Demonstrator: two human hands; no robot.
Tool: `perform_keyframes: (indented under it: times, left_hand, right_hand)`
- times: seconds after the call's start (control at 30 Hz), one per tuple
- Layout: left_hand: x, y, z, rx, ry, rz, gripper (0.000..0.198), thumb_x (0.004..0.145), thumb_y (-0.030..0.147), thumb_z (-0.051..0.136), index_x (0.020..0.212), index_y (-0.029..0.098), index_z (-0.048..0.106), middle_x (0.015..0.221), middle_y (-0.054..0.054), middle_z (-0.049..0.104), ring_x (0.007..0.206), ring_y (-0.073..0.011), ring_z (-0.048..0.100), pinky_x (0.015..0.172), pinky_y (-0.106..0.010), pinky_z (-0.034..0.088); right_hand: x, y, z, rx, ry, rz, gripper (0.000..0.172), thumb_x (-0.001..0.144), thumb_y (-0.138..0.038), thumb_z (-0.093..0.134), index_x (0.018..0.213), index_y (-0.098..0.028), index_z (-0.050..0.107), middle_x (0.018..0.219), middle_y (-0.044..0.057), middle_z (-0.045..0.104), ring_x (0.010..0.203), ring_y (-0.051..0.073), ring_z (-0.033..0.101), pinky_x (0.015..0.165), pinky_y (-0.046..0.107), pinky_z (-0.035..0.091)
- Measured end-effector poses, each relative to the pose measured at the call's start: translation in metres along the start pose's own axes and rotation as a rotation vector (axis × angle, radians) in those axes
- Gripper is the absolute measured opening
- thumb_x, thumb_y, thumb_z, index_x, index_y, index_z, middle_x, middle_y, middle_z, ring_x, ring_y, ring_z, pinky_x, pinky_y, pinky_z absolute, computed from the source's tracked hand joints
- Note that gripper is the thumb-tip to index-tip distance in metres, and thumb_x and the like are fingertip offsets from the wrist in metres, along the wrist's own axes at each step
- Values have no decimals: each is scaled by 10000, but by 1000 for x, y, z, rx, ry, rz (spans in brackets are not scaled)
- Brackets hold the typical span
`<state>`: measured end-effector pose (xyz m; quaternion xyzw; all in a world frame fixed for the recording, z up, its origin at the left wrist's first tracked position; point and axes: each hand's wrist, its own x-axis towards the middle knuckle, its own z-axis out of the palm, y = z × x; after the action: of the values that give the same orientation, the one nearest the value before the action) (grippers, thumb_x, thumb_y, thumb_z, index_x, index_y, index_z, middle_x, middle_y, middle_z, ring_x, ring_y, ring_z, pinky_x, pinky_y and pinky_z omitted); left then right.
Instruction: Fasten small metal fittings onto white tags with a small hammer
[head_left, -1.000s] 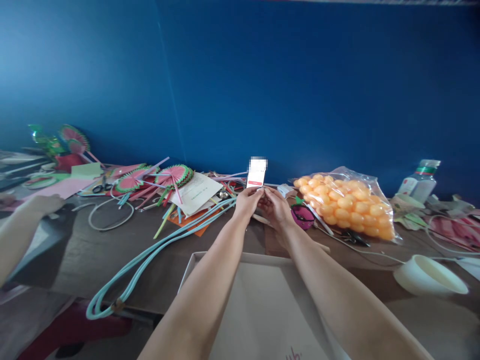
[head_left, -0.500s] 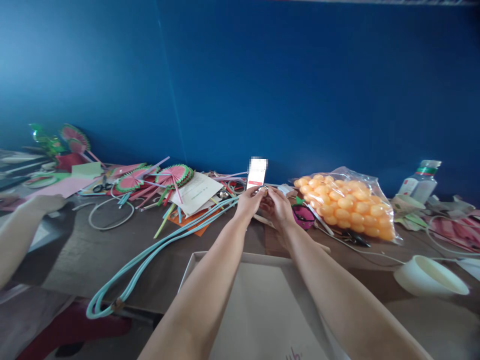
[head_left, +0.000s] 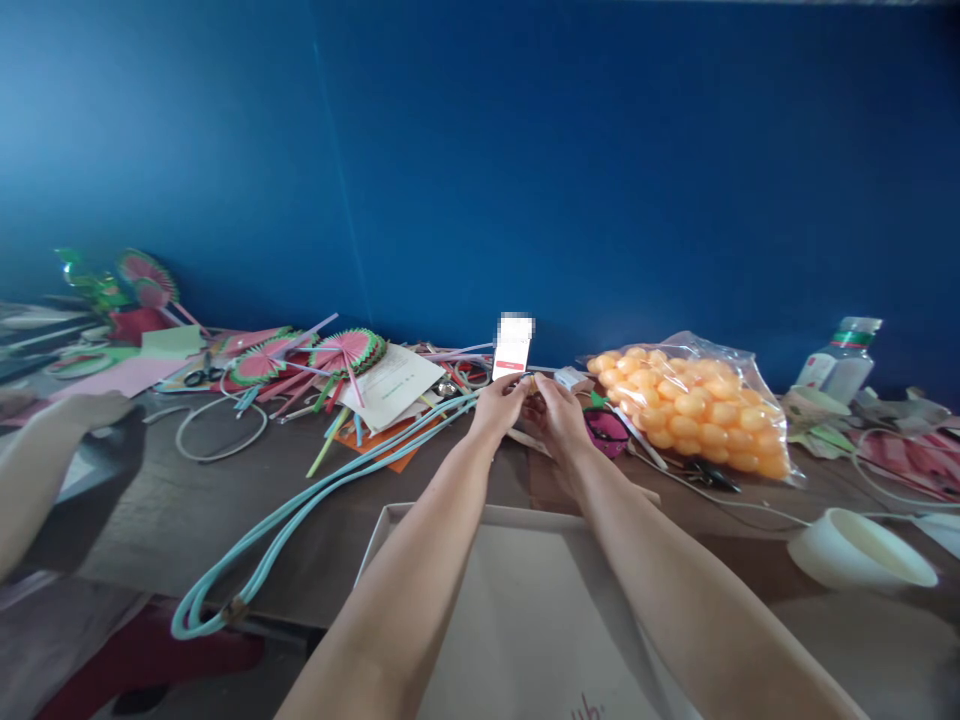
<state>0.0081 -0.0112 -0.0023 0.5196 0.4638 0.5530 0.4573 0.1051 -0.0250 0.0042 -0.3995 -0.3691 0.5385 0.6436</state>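
My left hand (head_left: 501, 405) and my right hand (head_left: 556, 408) meet above the far part of the table, fingertips pinched together. Between them is a small, shiny, gold-looking round thing (head_left: 534, 381), mostly covered by the fingers; its kind is too small to make out. Just behind the fingertips a phone (head_left: 513, 345) stands propped up with a lit screen, partly blurred out. A purple round item (head_left: 606, 432) lies close to the right wrist. Under my forearms is a large shallow cardboard box (head_left: 517, 580).
Pale blue tubing (head_left: 300, 510) loops over the table's front edge. Paper fans (head_left: 349, 355) and papers (head_left: 394, 385) pile up left. A bag of orange balls (head_left: 690, 405), a bottle (head_left: 840, 360) and a white tape roll (head_left: 862, 550) are right. Another person's arm (head_left: 45, 450) reaches in from the left.
The small thing between my fingertips has turned slightly, from a silvery, dark look to a gold one. My hands stay in nearly the same place.
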Motion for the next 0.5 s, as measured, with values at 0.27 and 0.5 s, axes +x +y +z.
perform_keyframes:
  times: [0.27, 0.5]
  left_hand:
    - [-1, 2, -1, 2, -11, 0, 340, 777, 417, 586, 996, 183, 699, 862, -81, 693, 808, -201, 631, 769, -308, 479]
    - [1, -1, 0, -179, 46, -55, 218, 697, 318, 686, 858, 175, 714, 800, -84, 684, 804, -210, 627, 788, -320, 471]
  right_hand:
    - [-2, 0, 1, -39, -5, -15, 364, 632, -438, 712, 897, -199, 638, 720, -29, 631, 571, 104, 584, 470, 194, 453]
    - [0, 4, -2, -207, -32, -25, 427, 675, -507, 659, 988, -216, 652, 821, -7, 666, 605, 112, 600, 476, 196, 448]
